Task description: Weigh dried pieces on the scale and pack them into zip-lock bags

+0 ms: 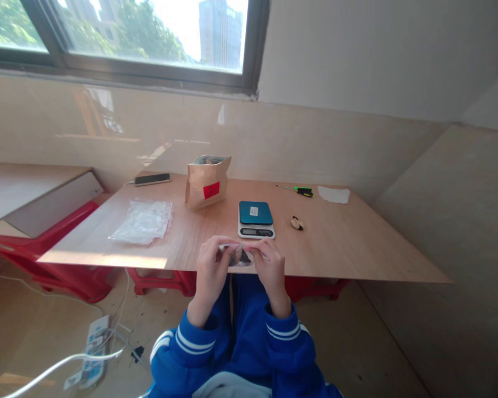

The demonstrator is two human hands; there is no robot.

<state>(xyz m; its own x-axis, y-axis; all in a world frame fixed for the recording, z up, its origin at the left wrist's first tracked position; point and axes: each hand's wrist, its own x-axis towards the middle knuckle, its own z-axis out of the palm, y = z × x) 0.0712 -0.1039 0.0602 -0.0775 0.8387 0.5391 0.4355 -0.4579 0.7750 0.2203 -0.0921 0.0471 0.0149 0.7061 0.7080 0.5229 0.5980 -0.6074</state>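
Note:
My left hand (pixel 212 262) and my right hand (pixel 269 262) pinch the top edge of a small clear zip bag (pixel 241 257) between them, at the table's front edge. Brown and dark pieces show inside it; their kind is hard to make out. Just beyond my hands stands a white digital scale (pixel 256 219) with a blue-green top that bears a small white label. To its right lie a few pale, dark-edged dried slices (pixel 297 223). Behind and left of the scale, an open brown kraft pouch (pixel 208 182) with a red label stands upright.
A stack of clear zip bags (pixel 143 221) lies on the table's left, with a phone (pixel 152 179) behind it. Screwdrivers (pixel 301 191) and a white paper scrap (pixel 334 194) are at the back right. Red stools (pixel 166 282) and a power strip (pixel 94 351) with cables are below.

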